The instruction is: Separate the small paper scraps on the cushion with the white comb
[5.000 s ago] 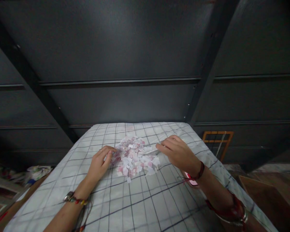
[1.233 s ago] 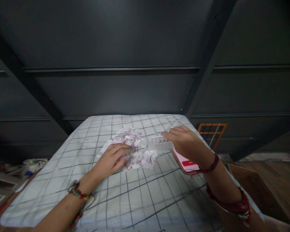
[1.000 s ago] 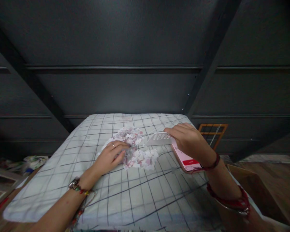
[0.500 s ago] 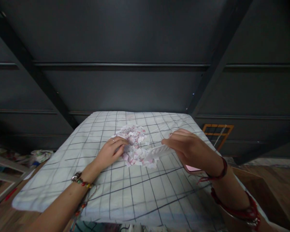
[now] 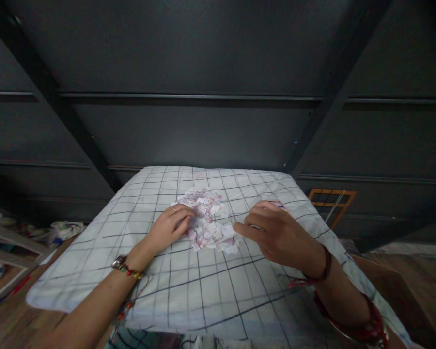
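Loose paper scraps between two hands, on checked cloth

Paper scraps point(image 5: 211, 236): a low, uneven heap, mid-cloth. Small, flat, angular pieces, white with pink patches; thin, matt, probably easy to scatter.

Left hand point(image 5: 170, 225): fingers curved, tips against the heap's left side. Whether it grips any scraps is not clear.

Right hand point(image 5: 276, 237): closed, to the right of the heap, apparently pinching a thin white strip point(image 5: 228, 232) that shows only in part and reaches to the scraps. Its full shape is hidden.

Handling note: the step in hand looks to be working the scraps between strip and fingers. Best done, in this judgement, with the strip low and strokes short and slow, the left hand kept cupped as a stop. Pressing hard could ruck the cloth; a quick flick could send pieces flying.

Checked cloth point(image 5: 210, 295): white, dark grid lines, lightly creased.

Wall point(image 5: 203, 131): dark, smooth panels, faint sheen.

Frame point(image 5: 332, 192): orange-brown, slender bars, right background.
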Motion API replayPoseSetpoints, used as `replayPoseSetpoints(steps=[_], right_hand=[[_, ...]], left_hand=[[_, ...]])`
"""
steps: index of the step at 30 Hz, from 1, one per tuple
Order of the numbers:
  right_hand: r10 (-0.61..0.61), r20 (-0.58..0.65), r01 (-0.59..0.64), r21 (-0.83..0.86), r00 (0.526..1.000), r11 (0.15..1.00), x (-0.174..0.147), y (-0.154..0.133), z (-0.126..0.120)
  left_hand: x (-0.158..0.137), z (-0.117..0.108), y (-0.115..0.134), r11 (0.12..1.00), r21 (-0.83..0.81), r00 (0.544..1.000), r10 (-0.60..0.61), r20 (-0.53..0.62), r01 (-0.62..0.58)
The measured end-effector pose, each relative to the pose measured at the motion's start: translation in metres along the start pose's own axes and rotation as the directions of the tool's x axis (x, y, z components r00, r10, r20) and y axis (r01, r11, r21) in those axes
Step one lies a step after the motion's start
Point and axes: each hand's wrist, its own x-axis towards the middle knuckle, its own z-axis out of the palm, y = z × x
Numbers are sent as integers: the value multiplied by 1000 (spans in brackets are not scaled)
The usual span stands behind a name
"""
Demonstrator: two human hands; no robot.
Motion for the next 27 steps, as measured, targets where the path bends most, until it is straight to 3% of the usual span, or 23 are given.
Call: replayPoseSetpoints(steps=[5, 12, 18, 27], right_hand=[[-25, -84, 28, 44, 996, 999, -2, 2, -6], [-41, -56, 40, -17, 998, 999, 0, -1, -6], [27, -152, -31, -27, 988, 999, -7, 10, -12], [-10, -58, 12, 38, 998, 999, -4, 1, -7]], left_hand=[[0, 0, 0, 1000, -13, 1000, 3, -11, -3], [-1, -1, -1, 1000, 0, 999, 22, -28, -22], [-2, 0, -3, 999, 5, 999, 39, -38, -39], [-2, 1, -3, 999, -3, 999, 42, -33, -43]])
